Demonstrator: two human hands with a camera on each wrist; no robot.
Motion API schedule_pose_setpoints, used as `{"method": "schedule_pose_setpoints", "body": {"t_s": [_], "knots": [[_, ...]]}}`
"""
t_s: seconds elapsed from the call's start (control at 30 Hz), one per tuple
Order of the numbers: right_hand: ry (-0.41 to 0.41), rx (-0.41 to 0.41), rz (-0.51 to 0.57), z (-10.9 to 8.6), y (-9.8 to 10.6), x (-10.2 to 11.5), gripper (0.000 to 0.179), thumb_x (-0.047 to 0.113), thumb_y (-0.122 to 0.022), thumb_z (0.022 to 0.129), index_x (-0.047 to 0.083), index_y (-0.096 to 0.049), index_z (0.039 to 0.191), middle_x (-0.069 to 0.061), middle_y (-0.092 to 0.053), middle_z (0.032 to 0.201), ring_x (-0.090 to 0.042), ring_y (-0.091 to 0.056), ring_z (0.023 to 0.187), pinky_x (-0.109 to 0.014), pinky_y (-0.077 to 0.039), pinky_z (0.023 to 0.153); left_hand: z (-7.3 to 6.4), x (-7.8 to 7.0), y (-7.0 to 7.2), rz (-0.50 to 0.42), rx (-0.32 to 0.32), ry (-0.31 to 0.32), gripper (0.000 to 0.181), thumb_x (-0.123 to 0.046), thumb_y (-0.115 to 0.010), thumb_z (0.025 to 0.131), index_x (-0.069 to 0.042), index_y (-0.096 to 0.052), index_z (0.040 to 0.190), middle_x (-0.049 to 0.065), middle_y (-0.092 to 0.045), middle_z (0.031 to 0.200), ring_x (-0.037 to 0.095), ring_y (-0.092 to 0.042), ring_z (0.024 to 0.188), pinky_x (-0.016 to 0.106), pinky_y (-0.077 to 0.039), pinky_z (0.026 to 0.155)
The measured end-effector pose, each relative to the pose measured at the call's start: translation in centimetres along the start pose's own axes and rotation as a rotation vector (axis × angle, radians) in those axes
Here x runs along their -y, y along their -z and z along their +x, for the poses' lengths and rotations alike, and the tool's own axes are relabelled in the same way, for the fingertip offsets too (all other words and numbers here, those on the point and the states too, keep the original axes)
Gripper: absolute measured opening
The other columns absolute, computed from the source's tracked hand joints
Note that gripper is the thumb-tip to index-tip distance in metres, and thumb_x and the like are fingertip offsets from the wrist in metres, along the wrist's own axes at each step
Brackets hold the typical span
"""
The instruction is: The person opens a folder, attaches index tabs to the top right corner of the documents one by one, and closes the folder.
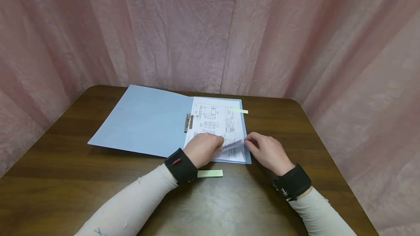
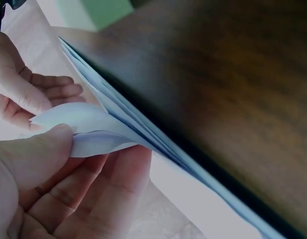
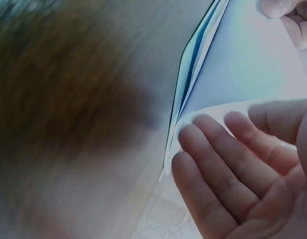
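The left hand (image 1: 204, 148) and right hand (image 1: 267, 153) pinch the raised near edge of white sheets (image 1: 213, 119) printed with black line drawings, in the right half of an open pale-blue folder (image 1: 144, 119).

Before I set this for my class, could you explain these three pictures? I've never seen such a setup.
There is no machine: these are a person's own bare left hand and right hand. The wide picture comes from a head camera looking down; the two close ones come from a camera on each wrist. On the wooden table lies an open blue folder with a metal clip and printed pages of technical drawings. A pale strip sticks out past the pages' right edge, and a light green pad lies in front of the folder. The left hand pinches lifted paper; the right hand is at its edge, but whether it pinches it is hard to tell.
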State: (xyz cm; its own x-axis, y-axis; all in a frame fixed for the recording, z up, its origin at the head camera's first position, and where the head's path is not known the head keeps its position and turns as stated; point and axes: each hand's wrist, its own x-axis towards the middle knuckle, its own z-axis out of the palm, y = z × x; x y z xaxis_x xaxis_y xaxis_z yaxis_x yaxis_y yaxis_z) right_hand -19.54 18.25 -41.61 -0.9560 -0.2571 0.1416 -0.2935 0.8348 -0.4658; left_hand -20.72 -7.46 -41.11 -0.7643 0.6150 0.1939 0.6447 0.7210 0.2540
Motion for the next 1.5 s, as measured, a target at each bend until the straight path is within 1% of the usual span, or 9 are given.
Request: {"method": "schedule_pose_setpoints", "body": {"t_s": [0.13,0.4,0.63,0.8,0.97,1.1,1.2,1.37,1.5], "knots": [[0.004,-0.023,-0.004,0.0,0.1,0.2,0.016,0.019,-0.075,0.107,0.011,-0.081,0.120,-0.002,-0.077,0.102,-0.020,-0.061,0.080,-0.038,-0.050,0.071,-0.1,0.1,0.2,-0.029,0.002,0.015,0.016,-0.017,-0.084,0.101,-0.015,-0.071,0.091,-0.005,-0.064,0.077,0.015,-0.055,0.068,0.032,-0.045,0.067],[0.040,0.065,-0.039,0.0,0.0,0.1,0.014,0.018,-0.076,0.106,0.009,-0.083,0.115,0.000,-0.075,0.096,-0.017,-0.061,0.078,-0.037,-0.050,0.071,-0.1,0.3,0.3,-0.027,-0.038,0.016,0.015,-0.014,-0.081,0.102,-0.013,-0.071,0.091,-0.005,-0.062,0.075,0.016,-0.054,0.066,0.032,-0.044,0.065],[0.075,0.110,-0.053,0.1,-0.2,0.2,0.016,0.021,-0.084,0.101,0.013,-0.085,0.115,0.000,-0.076,0.103,-0.017,-0.063,0.085,-0.039,-0.055,0.077,-0.5,0.5,0.9,0.050,-0.158,0.017,0.007,-0.003,-0.074,0.100,-0.007,-0.071,0.096,0.001,-0.067,0.078,0.015,-0.053,0.061,0.030,-0.044,0.057],[0.102,0.128,-0.100,0.2,-0.3,0.3,0.019,0.021,-0.087,0.098,0.012,-0.084,0.115,-0.002,-0.076,0.106,-0.021,-0.065,0.087,-0.039,-0.056,0.078,-1.0,0.9,1.5,0.110,-0.205,0.037,0.006,-0.002,-0.074,0.097,-0.006,-0.070,0.098,0.002,-0.067,0.080,0.014,-0.054,0.061,0.029,-0.045,0.054],[0.096,0.141,-0.121,0.2,-0.2,0.2,0.020,0.020,-0.088,0.097,0.012,-0.083,0.115,-0.004,-0.076,0.112,-0.023,-0.066,0.093,-0.042,-0.057,0.081,-1.6,1.2,1.8,0.169,-0.255,0.028,0.007,-0.002,-0.074,0.094,-0.005,-0.069,0.097,0.004,-0.067,0.080,0.016,-0.060,0.064,0.032,-0.049,0.055],[0.097,0.149,-0.126,-0.1,0.0,0.1,0.020,0.021,-0.088,0.097,0.013,-0.083,0.115,-0.004,-0.076,0.117,-0.024,-0.067,0.098,-0.046,-0.058,0.085,-2.1,1.6,2.1,0.227,-0.329,0.009,0.010,-0.002,-0.074,0.092,-0.001,-0.069,0.101,0.008,-0.069,0.088,0.020,-0.065,0.068,0.034,-0.055,0.058],[0.104,0.150,-0.130,-0.3,0.0,0.0,0.020,0.021,-0.088,0.097,0.013,-0.083,0.115,-0.005,-0.075,0.118,-0.024,-0.067,0.100,-0.047,-0.059,0.087,-2.4,1.8,2.4,0.281,-0.402,-0.006,0.013,-0.002,-0.074,0.092,0.002,-0.068,0.102,0.012,-0.068,0.094,0.022,-0.064,0.070,0.034,-0.057,0.057],[0.116,0.139,-0.150,-0.6,0.2,-0.1,0.019,0.021,-0.088,0.097,0.014,-0.083,0.114,-0.006,-0.075,0.122,-0.026,-0.067,0.103,-0.049,-0.059,0.089,-2.8,2.2,3.0,0.332,-0.480,-0.009,0.010,-0.004,-0.071,0.094,0.002,-0.064,0.098,0.013,-0.064,0.091,0.021,-0.058,0.066,0.031,-0.051,0.051],[0.116,0.137,-0.159,-0.6,0.2,-0.2,0.019,0.022,-0.088,0.097,0.015,-0.083,0.114,-0.008,-0.074,0.125,-0.027,-0.067,0.106,-0.051,-0.059,0.090,-3.1,2.3,3.6,0.310,-0.507,0.001,0.011,-0.003,-0.069,0.097,0.000,-0.060,0.101,0.011,-0.062,0.085,0.021,-0.054,0.063,0.030,-0.042,0.049]]}}
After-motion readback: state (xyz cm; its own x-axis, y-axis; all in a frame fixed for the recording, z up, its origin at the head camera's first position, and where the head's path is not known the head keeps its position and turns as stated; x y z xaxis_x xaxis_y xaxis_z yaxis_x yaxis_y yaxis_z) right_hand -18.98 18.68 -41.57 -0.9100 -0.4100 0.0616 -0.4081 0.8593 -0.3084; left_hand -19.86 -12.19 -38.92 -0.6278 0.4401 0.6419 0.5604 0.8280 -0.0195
